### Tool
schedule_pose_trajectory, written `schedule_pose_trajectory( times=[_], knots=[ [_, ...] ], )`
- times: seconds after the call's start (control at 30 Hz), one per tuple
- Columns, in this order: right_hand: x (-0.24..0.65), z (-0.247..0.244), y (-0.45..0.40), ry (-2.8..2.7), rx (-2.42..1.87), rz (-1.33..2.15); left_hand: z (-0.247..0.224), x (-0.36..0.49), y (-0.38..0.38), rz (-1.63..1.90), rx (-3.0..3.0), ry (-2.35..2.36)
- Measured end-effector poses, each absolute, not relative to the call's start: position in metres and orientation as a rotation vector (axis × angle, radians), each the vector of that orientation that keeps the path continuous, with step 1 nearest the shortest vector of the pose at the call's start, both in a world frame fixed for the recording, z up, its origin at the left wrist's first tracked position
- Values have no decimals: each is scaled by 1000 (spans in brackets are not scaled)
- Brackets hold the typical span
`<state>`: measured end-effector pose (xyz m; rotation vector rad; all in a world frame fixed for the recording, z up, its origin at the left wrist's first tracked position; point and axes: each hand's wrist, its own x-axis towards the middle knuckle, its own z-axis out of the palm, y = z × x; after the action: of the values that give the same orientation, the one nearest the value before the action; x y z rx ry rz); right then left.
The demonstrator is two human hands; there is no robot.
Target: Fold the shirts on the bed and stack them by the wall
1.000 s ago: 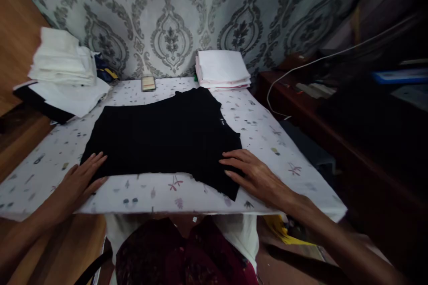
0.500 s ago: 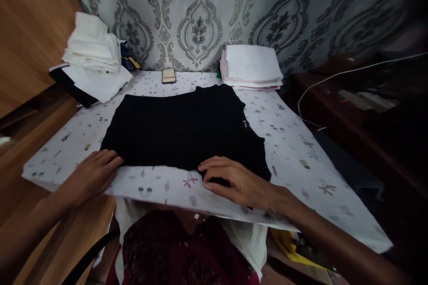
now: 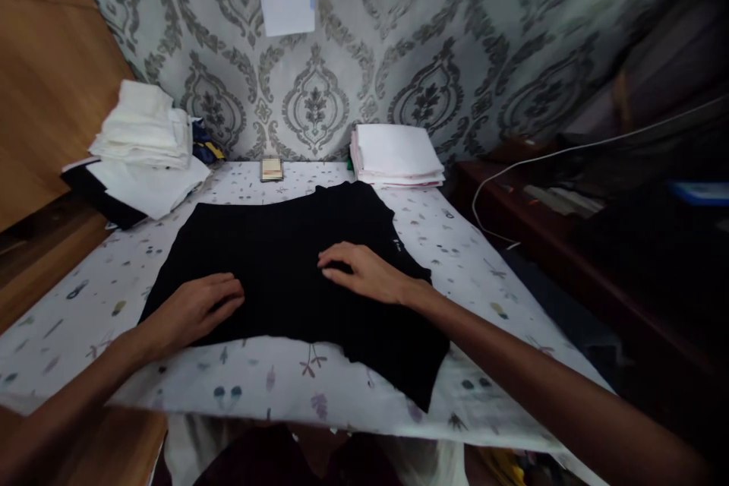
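- As the black T-shirt [image 3: 279, 258] lay spread on the desk [image 3: 256, 387], the left hand [image 3: 197, 310] was over its eight o'clock side, fingers released.
- The right hand [image 3: 364, 272], also loose, was at three o'clock.

The left hand [image 3: 194, 311] is bare, and so is the right hand [image 3: 370, 272]. Both are slim, with long, thin fingers [image 3: 228, 288]. The nails are too small to see well. The wrists are thin and bare too. The left arm [image 3: 85, 383] and the right arm [image 3: 524, 372] are bare as far as they show. They look long and smooth, and they get wider away from the wrists. Low down, a bit of the person's clothes [image 3: 256, 462] shows. It is very dark, a deep red that is almost black. It is so dim there that folds are hard to see.
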<state>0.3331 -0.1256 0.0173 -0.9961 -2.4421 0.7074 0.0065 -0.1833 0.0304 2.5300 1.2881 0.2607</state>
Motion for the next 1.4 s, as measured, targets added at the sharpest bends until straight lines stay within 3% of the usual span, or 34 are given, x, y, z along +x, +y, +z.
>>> schedule_pose_trajectory(
  times=[0.2,0.47,0.7,0.97,1.2,1.4],
  knots=[
    [378,-6,-48,-2312,-1479,263,32,66,-76,339,2531,1240],
    [417,-35,-29,-2123,-1464,263,20,172,83,442,2338,1582],
    [417,-34,-28,-2085,-1580,247,-2,231,151,371,2156,1791],
    [416,-26,-32,-2061,-1632,277,14,233,131,456,2078,1588],
    [417,-20,-32,-1884,-1759,331,38,207,27,785,2405,1162],
    [422,-23,-26,-1716,-1819,357,17,205,-61,402,2929,1229]
  ],
)
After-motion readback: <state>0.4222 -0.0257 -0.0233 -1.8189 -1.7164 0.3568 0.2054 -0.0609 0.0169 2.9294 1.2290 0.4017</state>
